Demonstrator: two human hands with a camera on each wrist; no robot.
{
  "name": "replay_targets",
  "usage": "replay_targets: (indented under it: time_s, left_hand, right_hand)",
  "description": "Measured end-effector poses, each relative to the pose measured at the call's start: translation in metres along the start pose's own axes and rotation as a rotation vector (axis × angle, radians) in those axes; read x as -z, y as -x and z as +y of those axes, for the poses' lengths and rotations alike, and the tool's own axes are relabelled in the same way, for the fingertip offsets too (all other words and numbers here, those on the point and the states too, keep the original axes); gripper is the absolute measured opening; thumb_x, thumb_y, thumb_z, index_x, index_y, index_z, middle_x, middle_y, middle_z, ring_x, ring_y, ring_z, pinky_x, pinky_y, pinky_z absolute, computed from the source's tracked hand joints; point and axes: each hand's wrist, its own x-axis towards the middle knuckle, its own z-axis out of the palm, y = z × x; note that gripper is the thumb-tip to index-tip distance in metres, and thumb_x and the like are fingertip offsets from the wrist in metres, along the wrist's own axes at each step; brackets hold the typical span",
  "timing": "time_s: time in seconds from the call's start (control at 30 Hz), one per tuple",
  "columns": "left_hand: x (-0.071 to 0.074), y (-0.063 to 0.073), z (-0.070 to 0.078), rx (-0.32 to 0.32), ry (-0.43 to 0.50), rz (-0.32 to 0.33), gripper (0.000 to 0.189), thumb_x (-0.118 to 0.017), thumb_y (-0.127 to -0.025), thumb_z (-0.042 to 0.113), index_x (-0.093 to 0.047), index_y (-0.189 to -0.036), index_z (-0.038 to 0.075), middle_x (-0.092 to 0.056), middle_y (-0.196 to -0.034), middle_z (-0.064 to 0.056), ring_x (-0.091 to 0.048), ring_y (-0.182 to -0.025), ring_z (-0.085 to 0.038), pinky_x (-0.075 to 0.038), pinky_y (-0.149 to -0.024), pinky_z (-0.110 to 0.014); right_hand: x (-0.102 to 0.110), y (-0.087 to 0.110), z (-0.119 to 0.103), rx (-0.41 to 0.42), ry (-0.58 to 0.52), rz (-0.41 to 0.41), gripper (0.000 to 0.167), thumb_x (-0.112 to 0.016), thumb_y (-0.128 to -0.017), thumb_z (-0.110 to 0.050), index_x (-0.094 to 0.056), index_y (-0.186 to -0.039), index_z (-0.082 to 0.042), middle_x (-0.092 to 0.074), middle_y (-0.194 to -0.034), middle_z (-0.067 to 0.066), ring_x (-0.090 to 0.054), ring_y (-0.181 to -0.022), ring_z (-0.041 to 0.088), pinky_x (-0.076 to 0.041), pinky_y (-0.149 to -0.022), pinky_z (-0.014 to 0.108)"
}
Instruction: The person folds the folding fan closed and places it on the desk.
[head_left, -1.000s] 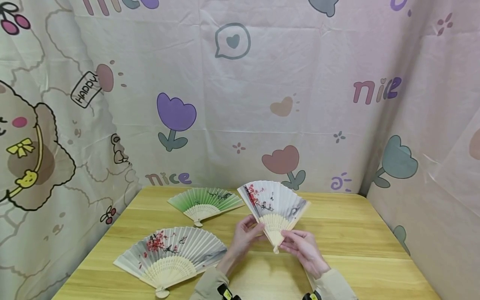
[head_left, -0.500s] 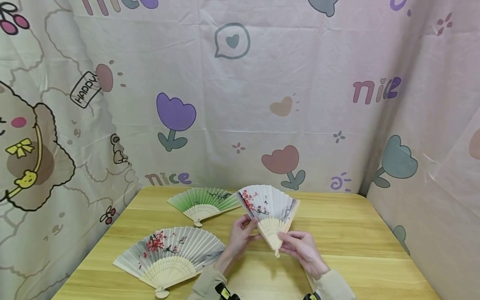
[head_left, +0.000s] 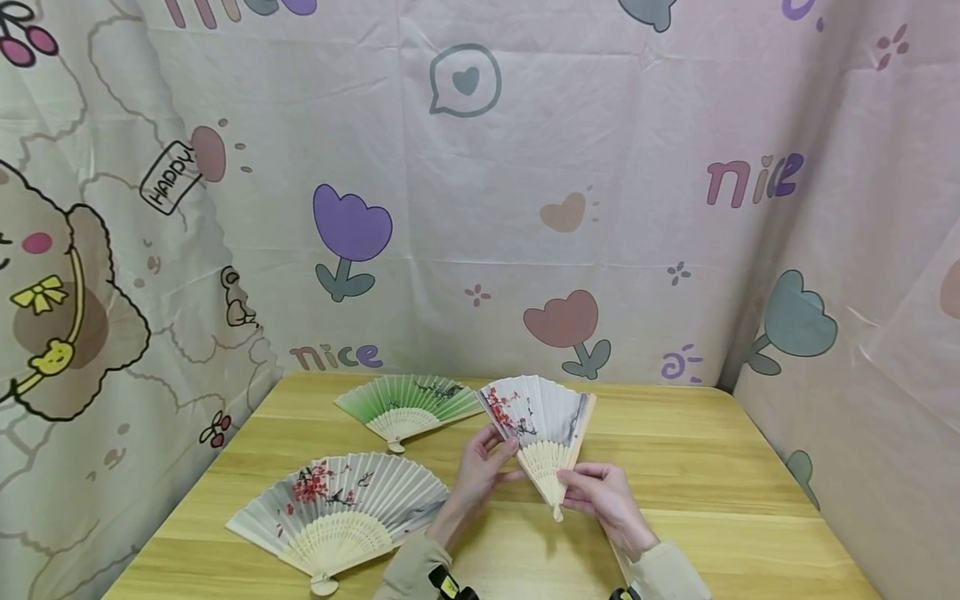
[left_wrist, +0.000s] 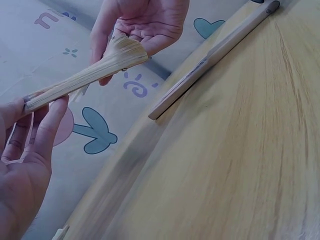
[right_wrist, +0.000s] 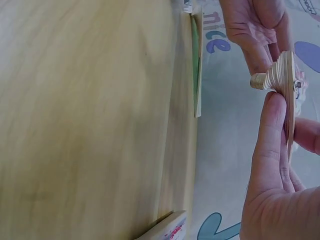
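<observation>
A partly spread white folding fan [head_left: 536, 412] with red blossoms and a pale ribbed base is held above the table between both hands. My left hand [head_left: 480, 471] pinches its left edge stick. Near the pivot, my right hand [head_left: 603, 500] grips the right edge stick, thumb in front. The left wrist view shows the held fan [left_wrist: 92, 72] edge-on, with the left hand [left_wrist: 30, 165] at one end and the right hand [left_wrist: 150, 22] at the other. In the right wrist view, the right hand's fingers [right_wrist: 270, 145] lie along the fan's sticks [right_wrist: 280, 75].
A spread grey-white blossom fan [head_left: 348, 508] lies on the wooden table [head_left: 720, 492] at front left. Behind it is a spread green fan [head_left: 412, 404]. A folded fan [left_wrist: 215, 55] lies by the right forearm, mostly hidden in the head view. A printed cloth [head_left: 480, 208] hangs behind.
The held fan has narrowed, its right edge coming inward, and has lowered slightly. The left hand has shifted a little; the right hand is almost still.
</observation>
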Motion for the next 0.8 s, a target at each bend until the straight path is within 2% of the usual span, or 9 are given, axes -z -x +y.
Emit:
replay_targets:
  time_s: [0.1, 0.27, 0.5, 0.67, 0.8]
  left_hand:
    - [-0.0001, 0.0002, 0.0004, -0.002, -0.001, -0.010, 0.045, -0.059, -0.099, 0.004, -0.044, -0.138, -0.012, -0.065, -0.108, 0.003, -0.066, -0.096, -0.010, -0.068, -0.072, -0.029]
    - [0.0006, 0.0004, -0.0004, 0.003, 0.007, -0.011, 0.045, -0.059, -0.101, 0.007, -0.044, -0.137, -0.015, -0.066, -0.107, 0.003, -0.068, -0.095, -0.011, -0.069, -0.074, -0.032]
    - [0.0019, -0.0002, -0.0031, 0.013, 0.012, 0.018, 0.046, -0.059, -0.101, 0.011, -0.044, -0.139, -0.011, -0.068, -0.107, 0.004, -0.069, -0.096, -0.012, -0.069, -0.072, -0.035]
    - [0.0030, -0.0011, -0.0047, 0.019, -0.004, 0.022, 0.047, -0.057, -0.103, 0.018, -0.046, -0.137, -0.012, -0.071, -0.105, 0.002, -0.069, -0.094, -0.013, -0.069, -0.071, -0.036]
    - [0.0037, -0.0010, -0.0055, 0.027, -0.011, 0.019, 0.047, -0.053, -0.105, 0.024, -0.049, -0.134, -0.013, -0.073, -0.101, 0.001, -0.071, -0.092, -0.013, -0.069, -0.073, -0.037]
  right_hand:
    - [-0.0007, 0.0009, 0.0003, 0.013, 0.009, 0.012, 0.013, -0.070, -0.092, -0.007, -0.071, -0.100, 0.003, -0.078, -0.083, 0.004, -0.075, -0.073, 0.012, -0.068, -0.076, 0.027]
    - [-0.0010, 0.0014, 0.0012, 0.026, 0.032, 0.007, 0.010, -0.070, -0.091, -0.005, -0.071, -0.098, 0.002, -0.079, -0.083, 0.006, -0.074, -0.070, 0.012, -0.068, -0.072, 0.028]
    - [-0.0029, 0.0017, 0.0006, 0.024, 0.073, 0.023, 0.009, -0.071, -0.090, -0.005, -0.070, -0.097, 0.001, -0.078, -0.083, 0.003, -0.073, -0.070, 0.011, -0.068, -0.072, 0.028]
    - [-0.0033, 0.0019, 0.0010, 0.020, 0.095, 0.022, 0.010, -0.071, -0.090, -0.005, -0.070, -0.097, 0.001, -0.077, -0.083, 0.001, -0.072, -0.069, 0.010, -0.068, -0.071, 0.027]
    - [-0.0029, 0.0017, 0.0010, 0.025, 0.111, 0.000, 0.016, -0.071, -0.091, -0.006, -0.069, -0.100, 0.007, -0.077, -0.083, 0.001, -0.071, -0.069, 0.011, -0.068, -0.070, 0.027]
